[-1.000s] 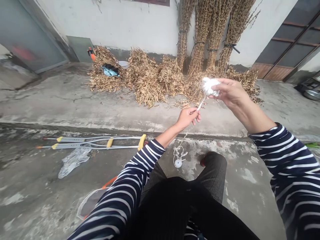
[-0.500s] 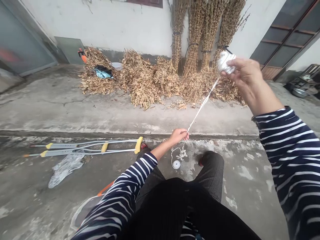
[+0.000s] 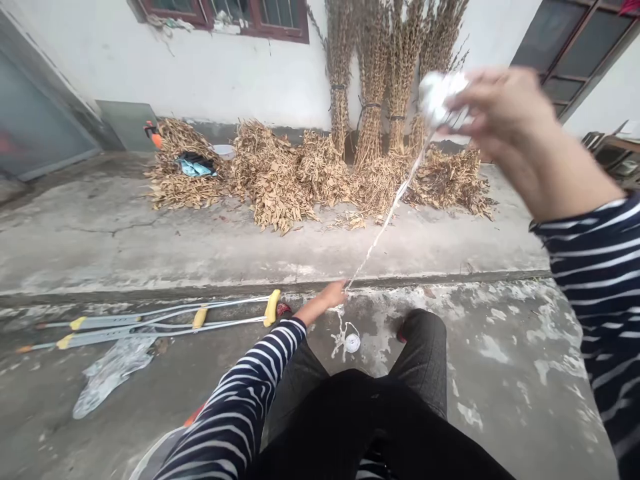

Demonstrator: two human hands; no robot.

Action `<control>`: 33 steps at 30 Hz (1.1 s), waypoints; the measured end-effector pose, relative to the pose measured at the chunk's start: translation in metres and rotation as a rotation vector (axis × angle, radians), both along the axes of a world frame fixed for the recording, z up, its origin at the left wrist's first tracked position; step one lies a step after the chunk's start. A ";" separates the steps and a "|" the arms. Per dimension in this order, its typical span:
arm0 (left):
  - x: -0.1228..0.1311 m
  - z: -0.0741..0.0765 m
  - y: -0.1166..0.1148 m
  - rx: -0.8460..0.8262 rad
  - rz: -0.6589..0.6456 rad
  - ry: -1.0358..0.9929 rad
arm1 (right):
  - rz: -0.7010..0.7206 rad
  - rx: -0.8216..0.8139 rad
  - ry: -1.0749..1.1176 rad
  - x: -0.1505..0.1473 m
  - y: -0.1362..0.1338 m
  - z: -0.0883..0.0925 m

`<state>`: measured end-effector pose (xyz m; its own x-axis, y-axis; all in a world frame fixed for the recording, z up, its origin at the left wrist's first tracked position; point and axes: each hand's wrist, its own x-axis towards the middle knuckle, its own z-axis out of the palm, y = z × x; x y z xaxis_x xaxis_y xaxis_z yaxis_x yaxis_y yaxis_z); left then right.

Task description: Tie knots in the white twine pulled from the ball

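Raised at the upper right, my right hand point(image 3: 510, 120) is closed around a white bundle of string point(image 3: 435, 97), blurred by motion. From the bundle a white cord point(image 3: 385, 223), twisted in its lower part, slants taut down to my left hand point(image 3: 333, 295). My left hand pinches this cord low between my knees, above the ground. Below it, loose loops of white cord point(image 3: 339, 340) lie on the concrete beside a small round white spool point(image 3: 353, 343).
A pair of crutches point(image 3: 165, 323) with yellow pads lies at left, by a clear plastic bag point(image 3: 117, 373). Ahead is a concrete step point(image 3: 200, 250) with heaps of dried plants point(image 3: 280, 180). Tied dry bundles point(image 3: 373, 100) lean on the wall. A bowl point(image 3: 224, 151) sits among the heaps.
My hands have drawn farther apart: the right moved up and right with the white bundle, the left down and left along with the cord. The view has tilted up a little.
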<state>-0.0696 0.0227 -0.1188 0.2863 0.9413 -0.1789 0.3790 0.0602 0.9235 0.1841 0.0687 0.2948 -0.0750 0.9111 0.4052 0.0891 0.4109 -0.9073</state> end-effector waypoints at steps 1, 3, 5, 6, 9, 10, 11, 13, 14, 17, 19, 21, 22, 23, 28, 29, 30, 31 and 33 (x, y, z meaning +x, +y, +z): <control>0.003 0.016 0.014 0.037 0.052 -0.010 | 0.004 -0.113 -0.029 -0.011 -0.012 -0.019; 0.015 0.055 0.037 0.122 0.141 -0.059 | 0.078 -0.289 -0.053 -0.027 -0.024 -0.054; 0.028 0.096 0.050 0.249 0.162 -0.188 | 0.140 -0.382 -0.039 -0.034 -0.022 -0.083; 0.035 0.116 0.052 0.346 0.161 -0.320 | 0.165 -0.415 -0.028 -0.036 -0.018 -0.094; 0.053 0.162 0.047 0.490 0.141 -0.612 | 0.219 -0.454 0.026 -0.040 -0.006 -0.116; 0.057 0.171 0.043 0.487 0.146 -0.653 | 0.229 -0.458 0.046 -0.041 -0.004 -0.120; 0.060 0.177 0.040 0.472 0.159 -0.671 | 0.236 -0.461 0.065 -0.041 -0.004 -0.123; 0.064 0.181 0.034 0.444 0.202 -0.675 | 0.250 -0.472 0.091 -0.042 -0.007 -0.126; 0.065 0.179 0.033 0.439 0.222 -0.671 | 0.261 -0.483 0.097 -0.042 -0.009 -0.127; 0.064 0.171 0.032 0.435 0.229 -0.665 | 0.296 -0.514 0.094 -0.039 -0.013 -0.129; 0.063 0.165 0.032 0.406 0.187 -0.678 | 0.313 -0.519 0.092 -0.034 -0.013 -0.131; 0.061 0.159 0.030 0.339 0.115 -0.712 | 0.306 -0.509 0.121 -0.030 -0.011 -0.133; 0.059 0.156 0.029 0.296 0.069 -0.729 | 0.294 -0.504 0.142 -0.027 -0.009 -0.134; 0.057 0.153 0.027 0.251 0.024 -0.742 | 0.277 -0.499 0.163 -0.025 -0.007 -0.136; 0.044 0.136 0.011 0.085 -0.166 -0.744 | 0.181 -0.475 0.198 -0.012 0.002 -0.141; 0.041 0.133 0.008 0.067 -0.193 -0.738 | 0.153 -0.451 0.212 -0.010 0.005 -0.141; 0.039 0.129 0.004 0.052 -0.218 -0.728 | 0.120 -0.420 0.233 -0.008 0.008 -0.141; 0.038 0.125 0.000 0.038 -0.236 -0.718 | 0.088 -0.386 0.254 -0.005 0.012 -0.140; 0.035 0.117 -0.007 0.011 -0.265 -0.688 | 0.027 -0.321 0.291 0.000 0.022 -0.137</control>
<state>-0.0343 0.0152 -0.0017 0.5487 0.8255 0.1325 -0.2862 0.0365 0.9575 0.1839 0.0904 0.1573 -0.0254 0.9937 0.1090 -0.1963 0.1020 -0.9752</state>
